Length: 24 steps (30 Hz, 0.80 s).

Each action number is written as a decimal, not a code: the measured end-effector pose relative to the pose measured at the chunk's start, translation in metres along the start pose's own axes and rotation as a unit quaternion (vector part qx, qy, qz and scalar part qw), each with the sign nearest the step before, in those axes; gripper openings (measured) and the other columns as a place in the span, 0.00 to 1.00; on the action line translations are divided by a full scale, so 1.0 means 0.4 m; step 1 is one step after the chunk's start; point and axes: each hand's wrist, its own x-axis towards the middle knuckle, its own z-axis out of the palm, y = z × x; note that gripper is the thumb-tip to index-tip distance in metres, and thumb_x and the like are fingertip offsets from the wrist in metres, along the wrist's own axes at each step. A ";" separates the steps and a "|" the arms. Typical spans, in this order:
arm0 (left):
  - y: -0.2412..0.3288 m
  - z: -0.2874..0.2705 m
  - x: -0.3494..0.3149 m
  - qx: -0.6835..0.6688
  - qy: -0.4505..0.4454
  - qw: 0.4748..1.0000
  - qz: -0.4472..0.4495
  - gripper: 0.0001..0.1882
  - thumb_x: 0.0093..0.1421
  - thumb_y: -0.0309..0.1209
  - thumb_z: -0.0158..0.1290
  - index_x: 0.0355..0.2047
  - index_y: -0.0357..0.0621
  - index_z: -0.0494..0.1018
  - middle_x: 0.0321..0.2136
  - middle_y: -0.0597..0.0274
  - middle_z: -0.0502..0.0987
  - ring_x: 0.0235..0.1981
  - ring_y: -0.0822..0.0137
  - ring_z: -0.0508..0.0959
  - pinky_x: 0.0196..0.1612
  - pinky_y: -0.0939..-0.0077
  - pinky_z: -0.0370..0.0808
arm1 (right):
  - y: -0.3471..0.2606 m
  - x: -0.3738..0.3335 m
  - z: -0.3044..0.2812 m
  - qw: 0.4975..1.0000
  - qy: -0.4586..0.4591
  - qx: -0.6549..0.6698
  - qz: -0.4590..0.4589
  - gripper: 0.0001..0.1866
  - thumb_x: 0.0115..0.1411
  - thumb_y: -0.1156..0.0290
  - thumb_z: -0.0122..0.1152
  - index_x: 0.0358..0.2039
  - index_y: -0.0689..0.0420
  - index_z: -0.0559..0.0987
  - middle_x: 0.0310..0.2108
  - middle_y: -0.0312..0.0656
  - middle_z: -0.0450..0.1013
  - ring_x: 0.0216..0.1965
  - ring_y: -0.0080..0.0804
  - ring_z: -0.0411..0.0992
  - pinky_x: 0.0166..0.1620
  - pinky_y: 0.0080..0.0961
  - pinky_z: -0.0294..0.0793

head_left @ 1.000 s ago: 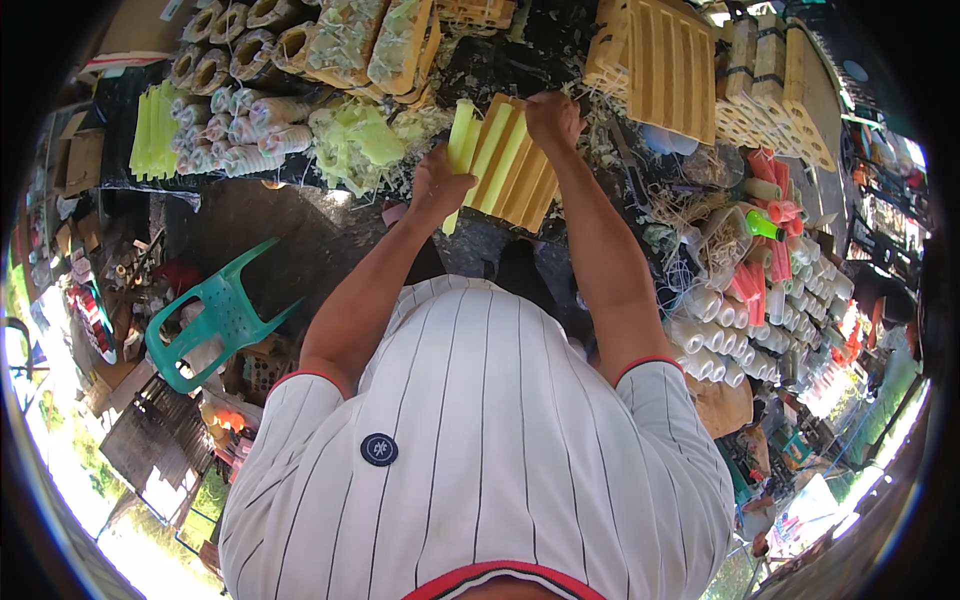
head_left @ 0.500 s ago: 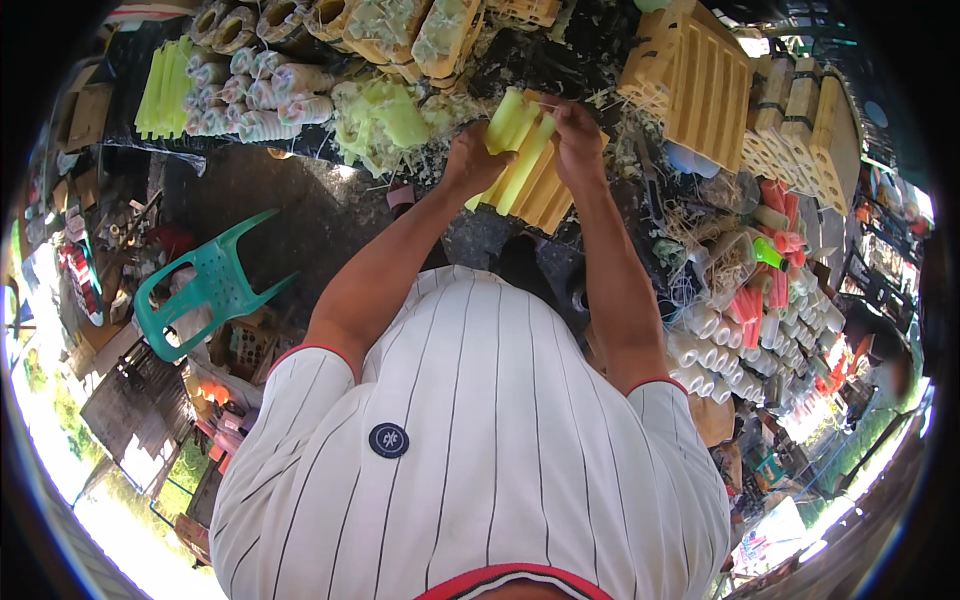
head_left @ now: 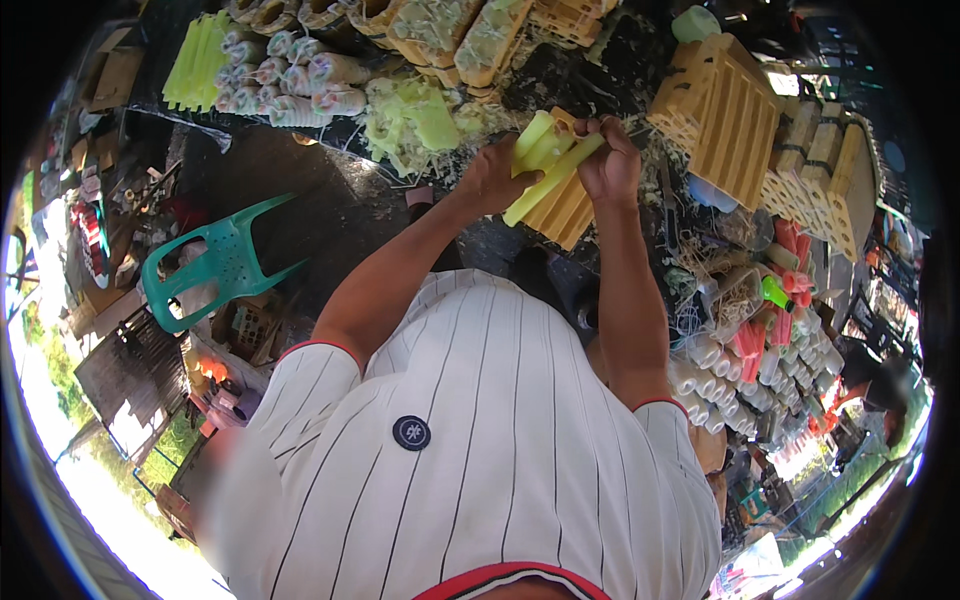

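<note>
Above a grooved tan block point(head_left: 563, 213), my left hand point(head_left: 492, 178) is closed around a few smooth yellow-green candles point(head_left: 537, 132). One candle point(head_left: 553, 182) lies slantwise across the others, its upper end reaching my right hand point(head_left: 612, 165). The right fingers are bent and closed at that end; whether they grip the wax or a wick is too small to tell. Left of my hands is a heap of pale yellow-green wax scraps point(head_left: 410, 122), spread over the dark worktop.
Wrapped white rolls point(head_left: 300, 80) and yellow-green sticks point(head_left: 197, 62) are stacked at the far left. Tan grooved blocks point(head_left: 725, 105) stand at the right, with bundled white tubes point(head_left: 720, 375) nearer me. A green plastic chair point(head_left: 215, 265) is on the left.
The candles have turned in my hands, one now slanting across the others toward my right hand. The whole view has shifted, with the surroundings lower and further right.
</note>
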 end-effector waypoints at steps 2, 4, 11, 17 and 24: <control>-0.002 -0.051 -0.032 -0.107 -0.019 0.992 0.055 0.33 0.60 0.38 0.68 0.59 0.34 0.69 0.45 0.48 0.81 0.47 0.51 0.81 0.52 0.61 0.77 | 0.055 -0.016 0.152 0.995 0.087 -0.032 -0.025 0.10 0.77 0.68 0.45 0.38 0.53 0.74 0.36 0.41 0.75 0.45 0.45 0.73 0.54 0.54 0.74; -0.036 -0.035 -0.050 -0.343 -0.024 0.929 0.140 0.35 0.60 0.38 0.67 0.61 0.35 0.67 0.45 0.53 0.80 0.47 0.57 0.82 0.50 0.63 0.77 | 0.124 -0.027 0.231 0.990 0.074 -0.105 -0.051 0.09 0.77 0.67 0.49 0.39 0.56 0.73 0.36 0.41 0.74 0.42 0.40 0.73 0.51 0.44 0.76; -0.060 -0.163 -0.190 -0.471 -0.034 0.879 -0.070 0.43 0.43 0.22 0.69 0.61 0.36 0.65 0.39 0.59 0.78 0.39 0.68 0.81 0.41 0.68 0.81 | 0.358 -0.012 0.427 0.943 0.004 -0.324 -0.079 0.06 0.75 0.70 0.58 0.44 0.58 0.72 0.38 0.37 0.72 0.39 0.24 0.70 0.47 0.29 0.73; -0.264 -0.607 -0.348 -0.049 0.335 0.936 -0.096 0.40 0.44 0.31 0.70 0.58 0.33 0.69 0.43 0.45 0.82 0.44 0.50 0.84 0.49 0.59 0.81 | 0.439 -0.102 0.404 0.802 -0.212 -0.548 0.112 0.11 0.73 0.68 0.62 0.48 0.63 0.78 0.39 0.35 0.75 0.39 0.19 0.72 0.45 0.22 0.75; -0.632 -1.419 -0.242 0.214 0.399 0.875 -0.172 0.34 0.42 0.36 0.71 0.50 0.35 0.78 0.47 0.38 0.83 0.52 0.44 0.83 0.55 0.56 0.79 | 0.464 -0.207 0.134 0.672 -0.071 -0.710 0.197 0.10 0.68 0.68 0.67 0.42 0.63 0.81 0.35 0.37 0.81 0.37 0.22 0.77 0.43 0.25 0.77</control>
